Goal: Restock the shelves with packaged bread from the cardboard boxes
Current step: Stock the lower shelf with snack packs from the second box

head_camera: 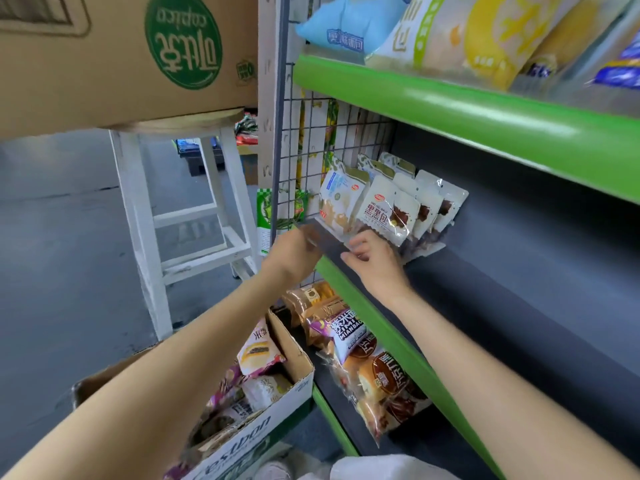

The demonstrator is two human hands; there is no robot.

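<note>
- Hands at the front lip of the middle shelf (519, 306): the left hand (294, 252) has its fingers curled at the dark front strip by the shelf's left corner, though whether they pinch it I cannot tell; the right hand (375, 259) has fingers bent on the bottom edge of the front bread packet (388, 211).
- Bread packets stand upright in a short row at the shelf's left end, the cream packet (337, 199) against the wire grid (311, 161) side panel.
- Dark shelf surface to the right of that row lies bare, running back to the rear wall.
- Green edge of the upper shelf (467, 119) overhangs the packets from above.
- Lower shelf holds bagged rolls (377, 375) lying close to its green front edge.
- Open cardboard box (287, 396) on the floor, under the left forearm, still contains packaged bread; it touches the lower shelf's corner.
- White stool (194, 223) stands left of the rack, carrying a second cardboard box (104, 57).
</note>
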